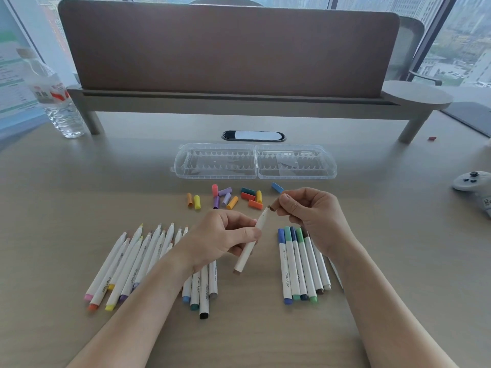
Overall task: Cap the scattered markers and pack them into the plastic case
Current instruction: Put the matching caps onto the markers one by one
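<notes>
I see my left hand (225,236) gripping one white marker (251,241) by its middle, tilted, with the uncapped tip pointing up and to the right. My right hand (309,211) pinches a brown cap (273,207) between thumb and fingers, and the cap is just at the tip of this marker; I cannot tell if it already touches.

Under the left forearm lies a group of uncapped markers (132,261) on the bench (398,235). Near the right wrist lies a row of capped markers (300,264), side by side, with caps pointing away from me. Between the hands and the case are the loose caps (228,197), in many colours. The plastic case (255,162) is open and flat further back, both halves without markers.

A water bottle (57,94) stands far left, and a white controller (475,183) is at the right edge.
</notes>
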`<state>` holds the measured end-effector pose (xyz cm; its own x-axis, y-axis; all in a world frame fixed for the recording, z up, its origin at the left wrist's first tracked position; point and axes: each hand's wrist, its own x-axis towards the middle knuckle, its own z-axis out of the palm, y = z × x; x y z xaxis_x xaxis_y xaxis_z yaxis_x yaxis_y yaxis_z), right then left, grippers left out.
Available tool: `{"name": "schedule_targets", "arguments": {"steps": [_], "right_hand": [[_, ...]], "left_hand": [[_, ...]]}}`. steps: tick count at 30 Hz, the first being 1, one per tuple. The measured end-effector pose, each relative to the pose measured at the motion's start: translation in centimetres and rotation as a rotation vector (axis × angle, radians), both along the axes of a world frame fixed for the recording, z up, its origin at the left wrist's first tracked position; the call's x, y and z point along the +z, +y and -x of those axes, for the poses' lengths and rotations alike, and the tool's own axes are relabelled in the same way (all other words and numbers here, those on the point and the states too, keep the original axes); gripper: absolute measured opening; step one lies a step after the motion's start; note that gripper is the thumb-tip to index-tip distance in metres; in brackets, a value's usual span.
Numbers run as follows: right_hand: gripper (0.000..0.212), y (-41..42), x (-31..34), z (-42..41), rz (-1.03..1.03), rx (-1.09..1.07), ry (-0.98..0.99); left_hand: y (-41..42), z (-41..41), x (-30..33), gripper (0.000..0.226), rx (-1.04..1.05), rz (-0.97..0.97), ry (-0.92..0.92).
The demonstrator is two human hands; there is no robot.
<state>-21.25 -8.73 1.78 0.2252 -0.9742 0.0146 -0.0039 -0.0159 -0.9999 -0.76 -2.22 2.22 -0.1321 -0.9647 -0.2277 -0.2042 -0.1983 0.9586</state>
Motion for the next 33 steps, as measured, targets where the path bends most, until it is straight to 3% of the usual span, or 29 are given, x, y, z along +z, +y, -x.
{"name": "schedule_targets", "arguments": {"steps": [6, 17, 23, 27, 33], "right_hand": [[0.01, -0.1, -0.08, 0.1, 0.022, -0.049, -0.038], [0.006, 0.15, -0.11, -0.17, 0.053, 0.102, 0.093], [0.001, 0.53, -0.53, -0.42, 0.123, 0.067, 0.05], [0.01, 0.69, -0.37, -0.51, 0.163, 0.134, 0.035], [0.008, 0.36, -0.16, -0.35, 0.154, 0.18, 0.146]], "left_hand": [[0.05, -0.08, 0.12, 0.016, 0.023, -0.01, 0.021], [0.21, -0.15, 0.05, 0.016, 0.031, 0.006, -0.021], [0.63, 0.19, -0.32, 0.014, 0.095, 0.095, -0.072], [0.6, 0.1, -0.61, 0.017, 0.111, 0.124, -0.1], [0.63, 0.75, -0.22, 0.015, 0.024, -0.016, 0.014]]}}
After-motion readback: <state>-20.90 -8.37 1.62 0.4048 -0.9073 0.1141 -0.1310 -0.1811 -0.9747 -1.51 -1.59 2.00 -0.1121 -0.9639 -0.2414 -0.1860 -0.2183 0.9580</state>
